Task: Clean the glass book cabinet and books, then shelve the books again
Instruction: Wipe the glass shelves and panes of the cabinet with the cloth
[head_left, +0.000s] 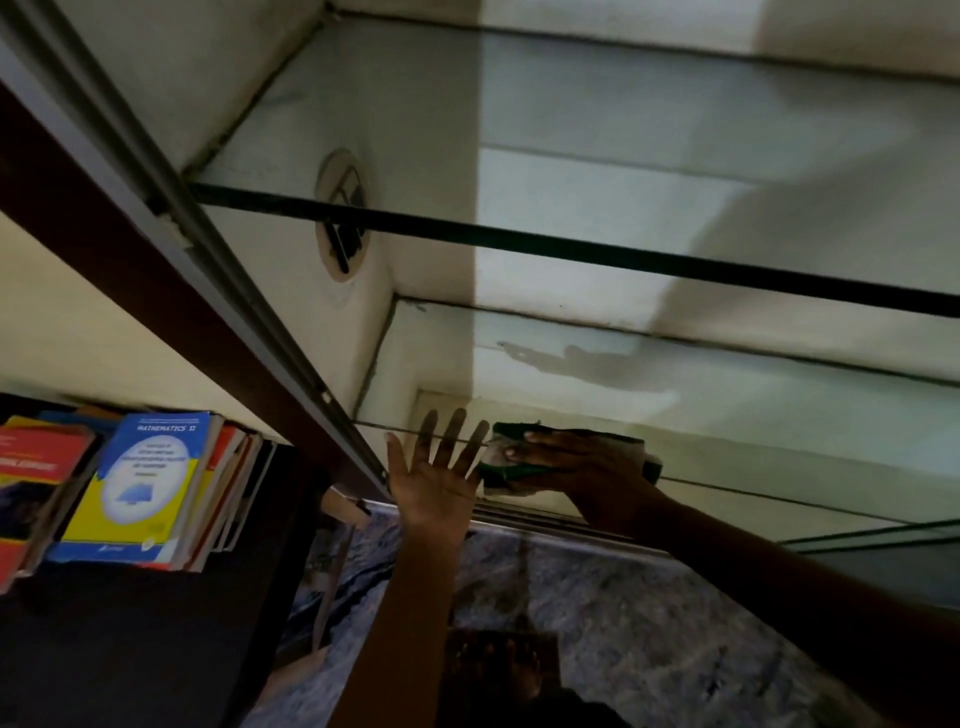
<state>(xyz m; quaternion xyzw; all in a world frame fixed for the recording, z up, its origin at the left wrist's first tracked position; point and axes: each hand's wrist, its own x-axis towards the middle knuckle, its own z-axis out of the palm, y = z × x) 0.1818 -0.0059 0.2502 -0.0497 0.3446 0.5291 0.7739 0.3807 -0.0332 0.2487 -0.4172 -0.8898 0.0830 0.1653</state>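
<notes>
cloth (501, 470): was dark green with a pale grey-white patch.
top book (140, 488): was blue above and yellow below, with a white oval mid-cover and white title lettering.
left book (36, 462): was red with a yellow corner; its lettering was blurred.
shelf (571, 244): was clear glass tinted grey-green; its edge showed as a near-black line.
frame (249, 291): was plain grey.
post (78, 208): was dark brown.
walls (234, 78): were cream-white and unpatterned, with grey shadows.
disc (343, 218): was off-white with black marks.
floor (623, 613): was grey-blue, mottled with dark veins.
dark surface (130, 649): was near black.
</notes>
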